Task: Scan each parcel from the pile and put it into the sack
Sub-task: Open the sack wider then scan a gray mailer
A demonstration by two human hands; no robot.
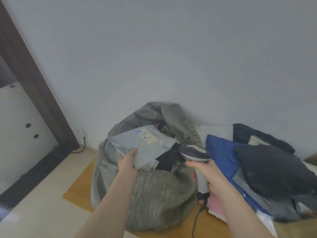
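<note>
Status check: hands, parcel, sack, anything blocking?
Left hand grips the pale grey-blue poly parcel over the open grey woven sack. Right hand holds the grey handheld scanner. Nothing seen blocking the sack mouth.

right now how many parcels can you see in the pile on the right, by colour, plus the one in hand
Pile on the right, as far as shows:
blue parcel: 1
black parcels: 2
white parcel: 1
pink parcel: 1
In the left hand over the sack:
grey parcel: 1
Total: 6; more may lie hidden underneath.
</note>
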